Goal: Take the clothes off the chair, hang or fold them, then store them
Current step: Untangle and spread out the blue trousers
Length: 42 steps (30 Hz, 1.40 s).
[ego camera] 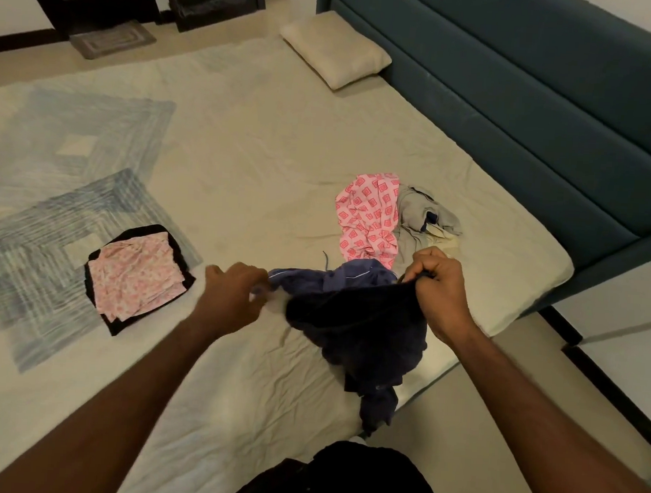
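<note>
— Dark garment (357, 324), where is it?
— Lifted over the bed (264, 158) edge. The right hand (441, 291) has a tight grip on its top; the left hand (233, 298) pinches the other side, blurred.

You are in a home bedroom: a wide bed (245, 157) with a dark teal padded headboard (535, 87), a beige pillow (336, 52) against that headboard, loose clothes (371, 218) near it, a doormat (111, 39) far beyond.
</note>
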{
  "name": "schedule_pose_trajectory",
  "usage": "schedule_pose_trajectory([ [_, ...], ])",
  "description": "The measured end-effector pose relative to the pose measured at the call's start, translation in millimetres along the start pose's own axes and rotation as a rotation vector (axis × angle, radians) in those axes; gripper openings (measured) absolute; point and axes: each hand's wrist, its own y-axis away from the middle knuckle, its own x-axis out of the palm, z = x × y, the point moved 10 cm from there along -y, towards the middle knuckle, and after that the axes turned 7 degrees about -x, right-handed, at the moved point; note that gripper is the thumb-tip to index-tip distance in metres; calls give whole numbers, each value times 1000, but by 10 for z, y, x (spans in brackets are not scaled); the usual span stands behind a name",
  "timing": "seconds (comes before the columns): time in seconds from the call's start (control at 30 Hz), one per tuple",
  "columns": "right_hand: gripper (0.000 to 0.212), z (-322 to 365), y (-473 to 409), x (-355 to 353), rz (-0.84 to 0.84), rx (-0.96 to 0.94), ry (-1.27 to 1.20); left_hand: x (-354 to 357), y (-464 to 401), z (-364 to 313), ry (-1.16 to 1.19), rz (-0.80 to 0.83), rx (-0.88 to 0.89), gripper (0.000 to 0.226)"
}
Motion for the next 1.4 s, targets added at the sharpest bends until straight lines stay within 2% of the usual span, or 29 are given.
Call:
schedule_pose_trajectory([
  [0.07, 44, -39, 28, 95, 23, 38, -93, 358, 24, -128, 150, 205, -131, 42],
  [0.13, 52, -33, 73, 157, 39, 70, -204, 704, 127, -390, 271, 331, -159, 61],
  [0.23, 62, 45, 118, 172, 81, 64, -291, 962, 217, -793, 400, 346, -162, 58],
  [0.33, 54, 67, 126, 174, 147, 35, -263, 1062, 153, -990, 394, 336, -140, 56],
  [0.4, 52, 49, 124, 168, 174, 28, -243, 1049, 58, -946, 384, 286, -171, 48],
  [0.47, 56, 67, 117, 129, 195, -1, -229, 948, -28, -868, 420, 229, -165, 28],
  [0.53, 54, 109, 109, 88, 241, -54, -197, 862, -117, -783, 526, 266, -147, 10],
  [0.6, 47, 133, 114, 77, 301, -88, -168, 646, -284, -657, 561, 241, -157, 17],
  [0.67, 44, 171, 143, 102, 352, -115, -156, 340, -513, -500, 549, 89, -219, 15],
  [0.73, 43, 221, 173, 145, 372, -137, -151, 102, -642, -420, 406, -46, -352, 36],
  [0.77, 42, 236, 181, 161, 365, -139, -139, 40, -642, -444, 327, -67, -431, 44],
  [0.83, 41, 220, 163, 146, 294, -132, -69, -13, -557, -611, 333, -98, -494, 40],
  [0.87, 41, 183, 138, 106, 235, -122, -23, 25, -508, -780, 428, -97, -427, 34],
  [0.93, 44, 107, 87, 25, 131, -115, 88, 176, -332, -1298, 644, 30, -183, 30],
  [1.03, 40, 22, 25, 66, 112, -78, 212, 326, -23, -1889, 676, 239, 61, 31],
  [1.07, 34, 1, 0, 93, 113, -55, 231, 345, 13, -1951, 643, 225, 83, 31],
  [1.17, 22, -8, -56, 123, 54, 6, 293, 320, -27, -1800, 465, -11, -28, 25],
  [1.2, 20, 15, -66, 132, 34, 16, 298, 337, -41, -1774, 486, -12, -51, 25],
  [1.3, 15, 60, -75, 269, 64, 23, 313, 491, -38, -1872, 605, 170, -32, 37],
  [1.33, 13, 43, -68, 339, 96, 45, 322, 520, -43, -1857, 638, 191, -52, 41],
  [1.4, 11, 6, -55, 440, 131, 81, 337, 523, -69, -1774, 716, 167, -119, 32],
])
